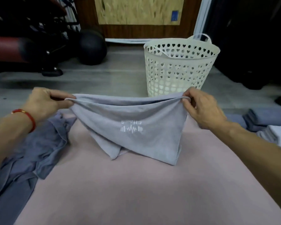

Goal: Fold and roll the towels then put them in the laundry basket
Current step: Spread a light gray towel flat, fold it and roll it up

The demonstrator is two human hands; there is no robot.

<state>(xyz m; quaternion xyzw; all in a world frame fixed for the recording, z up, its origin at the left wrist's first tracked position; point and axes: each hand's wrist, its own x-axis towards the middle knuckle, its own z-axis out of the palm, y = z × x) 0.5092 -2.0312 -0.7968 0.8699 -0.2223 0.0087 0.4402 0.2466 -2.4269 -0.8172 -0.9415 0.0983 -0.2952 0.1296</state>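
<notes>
My left grip [45, 101] pinches the left top corner of the gray towel [136, 127], and I see a red string [25, 117] on that wrist. A darker crumpled cloth [31, 153] lies on the pink worktop [128, 192] under my left arm. The towel hangs doubled between both hands, its low end resting on the worktop, a white logo [131, 128] facing me. My right grip [201, 108] pinches the right top corner. The white laundry basket [178, 67] stands on the floor just behind. Folded towels [269, 127] sit far right.
</notes>
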